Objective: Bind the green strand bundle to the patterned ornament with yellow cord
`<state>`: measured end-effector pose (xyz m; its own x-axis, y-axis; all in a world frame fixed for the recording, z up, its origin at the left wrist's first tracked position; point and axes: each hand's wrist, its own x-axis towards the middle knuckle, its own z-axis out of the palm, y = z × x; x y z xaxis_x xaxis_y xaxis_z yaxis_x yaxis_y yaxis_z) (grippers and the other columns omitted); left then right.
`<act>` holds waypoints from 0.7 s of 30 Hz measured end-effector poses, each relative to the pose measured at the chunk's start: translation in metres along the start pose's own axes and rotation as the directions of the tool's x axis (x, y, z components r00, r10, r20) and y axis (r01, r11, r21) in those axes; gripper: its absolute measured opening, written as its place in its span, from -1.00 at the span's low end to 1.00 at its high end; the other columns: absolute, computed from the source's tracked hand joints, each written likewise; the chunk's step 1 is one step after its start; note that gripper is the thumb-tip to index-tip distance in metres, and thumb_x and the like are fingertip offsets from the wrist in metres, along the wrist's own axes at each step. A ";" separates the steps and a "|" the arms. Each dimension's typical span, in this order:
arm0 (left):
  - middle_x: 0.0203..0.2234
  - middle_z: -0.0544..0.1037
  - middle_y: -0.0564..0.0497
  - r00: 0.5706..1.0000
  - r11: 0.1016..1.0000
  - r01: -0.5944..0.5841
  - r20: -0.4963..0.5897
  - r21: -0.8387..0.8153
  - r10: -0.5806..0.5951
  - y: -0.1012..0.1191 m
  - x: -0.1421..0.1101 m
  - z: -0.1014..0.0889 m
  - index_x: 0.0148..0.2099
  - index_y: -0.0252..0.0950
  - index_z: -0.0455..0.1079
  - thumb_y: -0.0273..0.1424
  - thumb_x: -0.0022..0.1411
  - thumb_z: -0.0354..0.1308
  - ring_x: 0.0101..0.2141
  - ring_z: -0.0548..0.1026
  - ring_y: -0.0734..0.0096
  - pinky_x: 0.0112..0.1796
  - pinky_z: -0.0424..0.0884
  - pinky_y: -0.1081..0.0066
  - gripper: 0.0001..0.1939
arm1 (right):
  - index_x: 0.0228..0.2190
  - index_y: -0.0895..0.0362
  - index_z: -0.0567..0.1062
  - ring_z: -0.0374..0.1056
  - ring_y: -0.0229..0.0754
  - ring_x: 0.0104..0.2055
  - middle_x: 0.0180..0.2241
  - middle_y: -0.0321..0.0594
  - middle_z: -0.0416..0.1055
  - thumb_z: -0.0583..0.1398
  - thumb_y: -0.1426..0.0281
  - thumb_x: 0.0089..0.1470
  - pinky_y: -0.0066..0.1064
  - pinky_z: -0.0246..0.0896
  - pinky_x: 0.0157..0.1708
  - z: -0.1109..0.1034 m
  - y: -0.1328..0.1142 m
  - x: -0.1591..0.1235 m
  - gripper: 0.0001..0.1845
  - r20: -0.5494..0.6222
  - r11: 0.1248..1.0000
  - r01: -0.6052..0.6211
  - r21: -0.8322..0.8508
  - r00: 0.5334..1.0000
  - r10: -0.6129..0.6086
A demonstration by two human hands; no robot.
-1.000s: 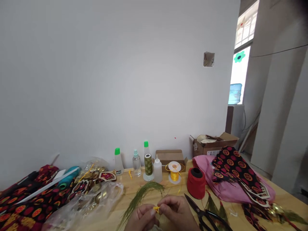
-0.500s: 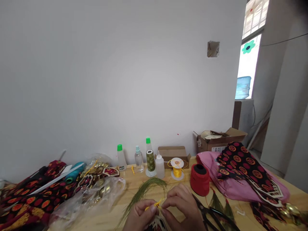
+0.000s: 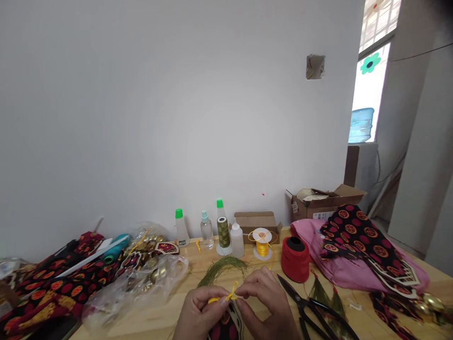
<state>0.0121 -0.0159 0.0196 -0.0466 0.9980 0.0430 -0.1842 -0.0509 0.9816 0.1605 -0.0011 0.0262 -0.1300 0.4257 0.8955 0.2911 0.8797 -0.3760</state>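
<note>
1. Pinching yellow cord (image 3: 232, 296) between thumb and 1 finger of left hand (image 3: 202, 312), near side, above patterned cloth (image 3: 225, 329).
2. Gripping cord's right part with right hand (image 3: 268, 304), fingers closed.
3. Working just left of black scissors (image 3: 301, 303), with red thread cone (image 3: 296, 264) farther.

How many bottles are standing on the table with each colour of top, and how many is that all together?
Green-topped bottles: 2
Light-blue-topped bottle: 1
White-topped bottle: 1
Total: 4 bottles
</note>
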 end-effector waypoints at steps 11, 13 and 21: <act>-0.72 0.45 0.03 0.999 0.997 -0.045 0.014 0.070 0.044 -0.001 -0.003 0.003 -0.61 -0.37 0.48 -0.33 -0.29 0.27 -0.66 0.30 0.56 -0.61 0.21 0.59 -0.82 | -0.53 0.15 0.39 0.21 -0.26 -0.50 -0.59 -0.27 0.32 0.14 0.53 -0.19 -0.41 0.03 -0.49 0.002 0.001 -0.003 -0.92 0.086 0.999 -0.053 0.011 0.995 0.052; -0.75 0.44 0.04 0.999 0.998 -0.036 0.005 0.049 0.035 -0.003 -0.002 0.004 -0.61 -0.37 0.46 -0.32 -0.29 0.27 -0.69 0.29 0.57 -0.63 0.20 0.59 -0.81 | -0.54 0.15 0.39 0.20 -0.26 -0.51 -0.60 -0.28 0.32 0.13 0.52 -0.18 -0.42 0.02 -0.50 0.001 0.001 -0.002 -0.94 0.091 0.999 -0.040 -0.013 0.995 0.041; -0.80 0.43 0.06 0.997 0.997 0.062 0.043 -0.041 -0.060 -0.012 0.003 0.002 -0.59 -0.36 0.44 -0.33 -0.29 0.27 -0.73 0.33 0.53 -0.64 0.24 0.55 -0.81 | -0.63 0.14 0.37 0.16 -0.28 -0.53 -0.65 -0.31 0.30 0.14 0.50 -0.20 -0.43 -0.05 -0.52 0.001 0.005 -0.001 -0.94 0.087 0.987 0.062 -0.150 0.995 -0.049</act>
<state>0.0166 -0.0118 0.0082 0.0071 0.9999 -0.0076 -0.2272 0.0090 0.9738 0.1613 0.0034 0.0228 -0.2257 0.3985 0.8890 0.4218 0.8625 -0.2795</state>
